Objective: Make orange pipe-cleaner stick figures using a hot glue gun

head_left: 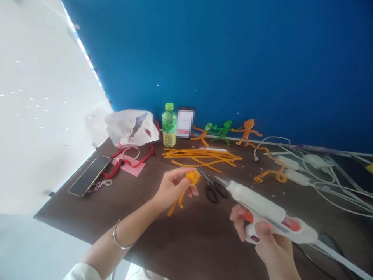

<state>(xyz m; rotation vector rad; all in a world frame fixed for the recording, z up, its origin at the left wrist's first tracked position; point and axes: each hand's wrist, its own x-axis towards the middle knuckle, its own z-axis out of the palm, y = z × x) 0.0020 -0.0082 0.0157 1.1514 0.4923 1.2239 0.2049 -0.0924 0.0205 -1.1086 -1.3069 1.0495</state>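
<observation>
Pinched in my left hand (171, 188) is a coiled yellow-orange pipe cleaner piece (192, 177), with loose ends hanging below my fingers. My right hand (268, 241) is wrapped round the handle of a white hot glue gun (259, 202). A finger lies at its orange trigger, and a glue stick sticks out of its back end. The nozzle points left toward the coiled piece, some way apart from it. Between the two hands lie black-handled scissors (212, 187). Just beyond them is a loose bunch of yellow-orange pipe cleaners (201, 154).
At the back stand a green-capped bottle (169, 126) and several pipe cleaner figures (223, 132). A white plastic bag (131, 126), a phone (89, 175) and a red strap (116, 165) lie left. White cables and chargers (297, 177) spread at right. A blue partition (221, 58) rises behind.
</observation>
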